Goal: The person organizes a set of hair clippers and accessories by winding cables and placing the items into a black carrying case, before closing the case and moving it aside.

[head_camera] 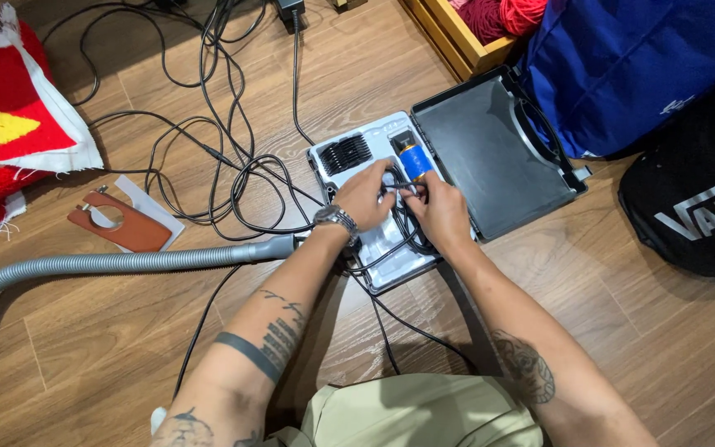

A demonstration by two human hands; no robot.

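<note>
An open grey plastic case [490, 157] lies on the wooden floor, its white moulded tray [391, 252] nearest me. A blue and orange hair clipper [414, 156] sits in the tray beside a row of black comb attachments [346, 152]. My left hand [364, 197], with a metal watch on the wrist, and my right hand [439, 212] meet over the tray. Both pinch a looped black cord [405, 228] that trails out of the tray toward me.
A grey ribbed vacuum hose [117, 263] runs across the floor at left. Tangled black cables [225, 157] lie behind it. A red and yellow tufted rug [2, 124], a brown leather piece [122, 223], a blue bag [639, 66], a black bag [697, 207] and a wooden crate [457, 37] surround the case.
</note>
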